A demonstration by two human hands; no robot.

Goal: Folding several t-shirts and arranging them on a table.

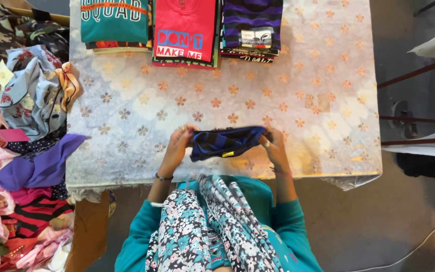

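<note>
Both hands grip one folded blue-and-black striped garment [226, 142] at its ends, left hand [177, 146] at 9 o'clock, right hand [274, 146] at 3 o'clock, apparently to keep the fold flat. It sits low over the near edge of the surface [142, 111]. Three folded stacks [185, 30] line the 12 o'clock edge; a loose clothes heap [21, 151] lies at 9 o'clock.

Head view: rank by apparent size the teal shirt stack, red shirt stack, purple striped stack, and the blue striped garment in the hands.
1. red shirt stack
2. teal shirt stack and purple striped stack: look alike, both cropped by the frame's top edge
3. blue striped garment, folded small
</note>
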